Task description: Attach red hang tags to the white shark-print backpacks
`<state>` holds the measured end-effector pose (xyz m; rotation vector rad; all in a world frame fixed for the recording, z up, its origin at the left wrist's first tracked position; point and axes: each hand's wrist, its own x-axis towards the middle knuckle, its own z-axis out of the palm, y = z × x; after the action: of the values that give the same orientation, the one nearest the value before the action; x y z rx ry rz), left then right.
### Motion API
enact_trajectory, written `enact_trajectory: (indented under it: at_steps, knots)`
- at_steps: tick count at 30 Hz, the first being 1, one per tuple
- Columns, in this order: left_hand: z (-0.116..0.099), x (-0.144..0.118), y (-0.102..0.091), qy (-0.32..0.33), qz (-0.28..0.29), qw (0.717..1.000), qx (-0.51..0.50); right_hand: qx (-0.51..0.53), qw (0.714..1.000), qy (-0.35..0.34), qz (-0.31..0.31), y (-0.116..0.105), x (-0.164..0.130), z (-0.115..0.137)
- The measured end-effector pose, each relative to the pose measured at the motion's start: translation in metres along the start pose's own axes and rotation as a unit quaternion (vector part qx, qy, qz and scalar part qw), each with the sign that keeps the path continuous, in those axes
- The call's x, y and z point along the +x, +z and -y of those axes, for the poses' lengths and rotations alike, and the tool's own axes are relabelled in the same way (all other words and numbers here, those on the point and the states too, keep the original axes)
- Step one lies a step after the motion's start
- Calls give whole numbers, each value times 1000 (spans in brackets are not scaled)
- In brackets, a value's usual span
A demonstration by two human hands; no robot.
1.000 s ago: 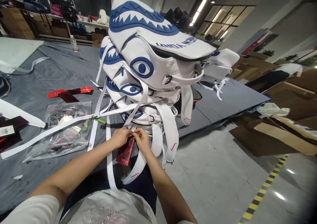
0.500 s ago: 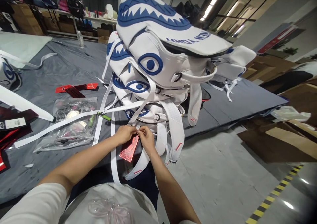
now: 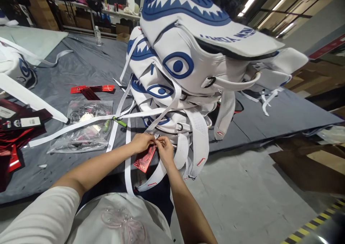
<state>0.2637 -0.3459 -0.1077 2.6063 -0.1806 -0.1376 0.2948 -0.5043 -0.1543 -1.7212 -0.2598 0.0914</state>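
1. Red and glittery, the small rectangular hang tag (image 3: 145, 160) hung just under our two hands at the near edge of the grey cloth-covered table (image 3: 64, 75).
2. Our left hand (image 3: 142, 142) was pinched narrow at the top of the tag, fingertips touching those of our right hand (image 3: 165, 151), which was likewise closed on something fine there; whether that was a loop or a string we could not tell.
3. Both hands sat against the lowest bag of the stack of white backpacks with blue shark-face print (image 3: 183, 64), among its dangling white webbing straps (image 3: 126, 154).
4. We judged the step in hand to be fastening the tag to a strap or ring of that bottom bag.
5. A next move would call for a steady fingertip pinch and a clear view of the fixing point.
6. Beside us lay a clear plastic bag of small parts (image 3: 83, 129) and more red tags (image 3: 91, 89).
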Motion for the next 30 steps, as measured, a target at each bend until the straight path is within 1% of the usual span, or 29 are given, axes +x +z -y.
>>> enact_trajectory:
  at_steps: [5,10,14,17,19,20,22,23,24,25,26,27,29,30]
  knots:
    - [-1,-2,-1,10,-15,1000,10,-1,1000,4,-9,-1,0,0]
    - [-2,-1,4,39,-2,999,21,6,1000,12,-18,-5,-1,-1]
    - [-5,1,6,42,-14,999,25,7,1000,20,-17,-6,3,-2]
    - [-7,-4,-2,53,-19,998,15,4,1000,23,-11,-9,3,-1]
    - [-3,-12,-15,68,-33,997,-27,-7,1000,28,-7,-15,0,1]
    - [3,-17,-24,77,-27,994,-67,-16,999,32,-6,-18,-2,1]
    - [23,-27,-46,81,24,983,-163,-34,998,43,-5,-26,-8,0]
    - [37,-30,-60,62,51,978,-194,-41,998,45,-8,-31,-11,-2]
    - [55,-31,-76,21,61,978,-197,-46,998,45,-16,-34,-15,-4]
    - [75,-29,-93,-33,48,982,-178,-51,997,47,-25,-38,-17,-6]
    - [96,-24,-112,-100,4,986,-136,-57,996,51,-35,-41,-19,-9]
    - [119,-16,-130,-172,-60,980,-79,-65,995,59,-45,-45,-20,-12]
    - [164,5,-164,-243,-145,959,-17,-84,992,77,-57,-51,-21,-17]
    - [185,17,-178,-273,-179,945,9,-98,990,79,-59,-55,-20,-20]
